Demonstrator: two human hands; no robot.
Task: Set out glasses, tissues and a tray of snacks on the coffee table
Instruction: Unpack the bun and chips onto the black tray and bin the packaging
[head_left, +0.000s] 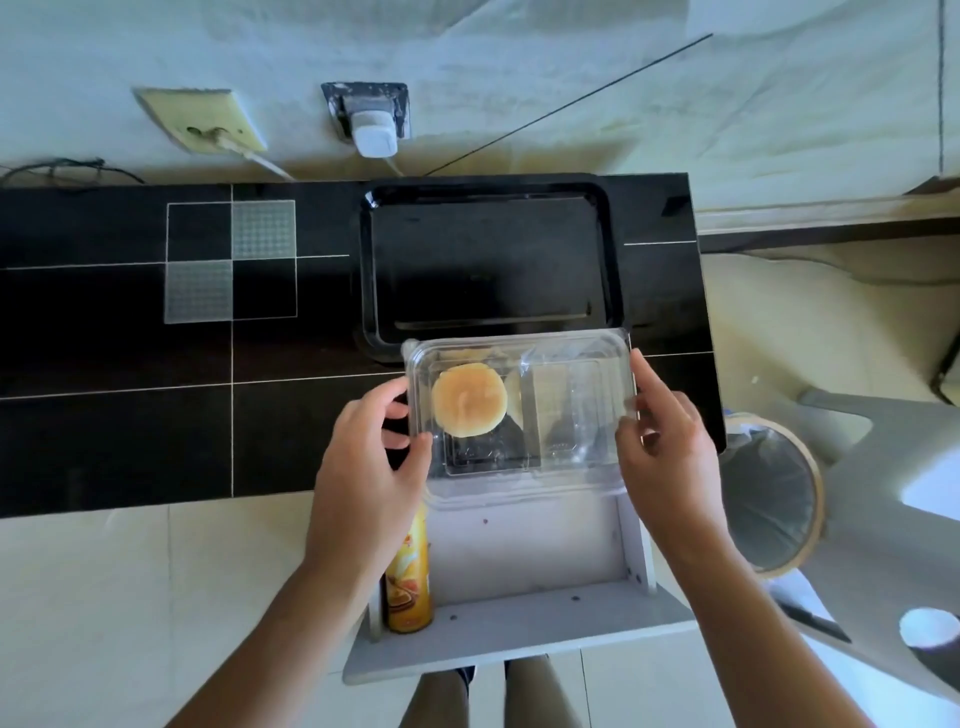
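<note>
I hold a clear plastic clamshell box (561, 415) between both hands, just above the near edge of the black table (130, 364). Inside it lies one round golden bun (469, 399) on the left side. My left hand (371, 457) grips the box's left edge, thumb on top. My right hand (662, 431) grips its right edge. A black tray (493, 208) rests on the table right behind the box, with nothing on it. A yellow snack can (409, 582) stands on the grey shelf (519, 618) below my left wrist.
A round bin (774, 493) with a dark liner stands at the table's right end. A grey chair or furniture piece (893, 467) fills the right side. Wall sockets and a white plug (373, 132) sit behind the table. Pale floor tiles lie on the left.
</note>
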